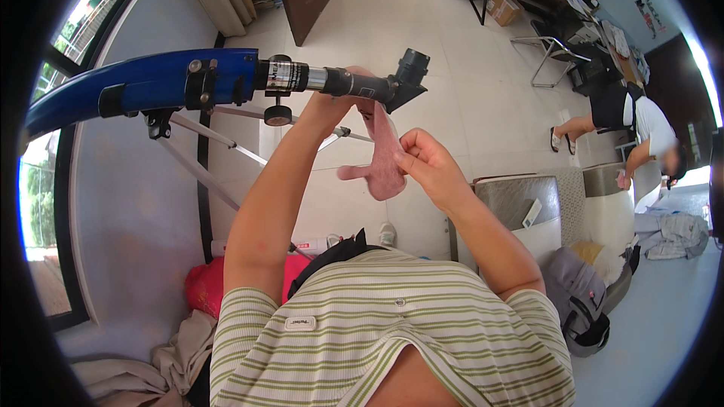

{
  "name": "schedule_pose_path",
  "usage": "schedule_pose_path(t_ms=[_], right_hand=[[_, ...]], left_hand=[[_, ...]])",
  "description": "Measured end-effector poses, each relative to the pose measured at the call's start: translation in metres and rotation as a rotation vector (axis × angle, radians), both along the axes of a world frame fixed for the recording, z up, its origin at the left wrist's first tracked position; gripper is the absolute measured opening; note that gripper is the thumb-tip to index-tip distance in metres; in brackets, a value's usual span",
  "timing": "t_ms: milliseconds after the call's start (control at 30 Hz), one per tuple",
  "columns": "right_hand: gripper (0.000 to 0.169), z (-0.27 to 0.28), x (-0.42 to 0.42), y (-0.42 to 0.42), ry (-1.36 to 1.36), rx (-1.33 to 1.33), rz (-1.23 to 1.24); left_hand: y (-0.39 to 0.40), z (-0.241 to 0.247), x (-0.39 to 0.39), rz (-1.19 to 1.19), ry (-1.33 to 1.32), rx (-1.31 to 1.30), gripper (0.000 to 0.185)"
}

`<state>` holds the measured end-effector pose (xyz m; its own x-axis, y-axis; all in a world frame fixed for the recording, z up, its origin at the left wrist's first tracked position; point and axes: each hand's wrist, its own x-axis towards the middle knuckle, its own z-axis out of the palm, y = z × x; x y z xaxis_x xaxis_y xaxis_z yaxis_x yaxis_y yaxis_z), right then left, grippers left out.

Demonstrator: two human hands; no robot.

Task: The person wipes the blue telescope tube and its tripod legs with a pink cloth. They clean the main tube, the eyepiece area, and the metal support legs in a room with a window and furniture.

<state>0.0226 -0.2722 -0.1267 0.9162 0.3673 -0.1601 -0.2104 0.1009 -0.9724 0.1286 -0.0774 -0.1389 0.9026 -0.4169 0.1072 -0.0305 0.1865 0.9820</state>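
A blue refractor telescope [164,82] reaches in from the left on a metal tripod [209,135]. Its focuser has a round knob [278,115], and a black star diagonal [408,80] forms the right end. My left hand [335,103] is behind the drawtube, which hides most of its fingers; the top of a pink cloth [386,167] meets it there. Below the tube hangs the rest of this cloth, with a narrow flap sticking out to the left. Thumb and fingers of my right hand [425,164] pinch its right edge.
To the right stands a low table [517,203] beside a sofa with a grey backpack [574,294]. A person [650,118] bends over at far right. A folding chair [546,51] stands by a cluttered desk. A red bag [206,285] lies at lower left, near the window wall.
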Motion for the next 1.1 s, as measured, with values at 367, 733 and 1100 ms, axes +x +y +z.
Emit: schedule_pose_path(t_ms=[367, 733, 1100], right_hand=[[0.010, 0.000, 0.006, 0.015, -0.002, 0.092, -0.141], [0.011, -0.004, 0.015, 0.029, 0.001, 0.025, -0.213], [0.012, 0.003, 0.004, 0.022, 0.054, 0.170, -0.337]], left_hand=[[-0.011, 0.014, 0.016, 0.080, 0.089, -0.093, 0.016], [-0.019, 0.012, 0.038, -0.010, 0.151, -0.119, 0.010], [-0.019, -0.001, 0.026, -0.052, 0.010, -0.123, 0.009]])
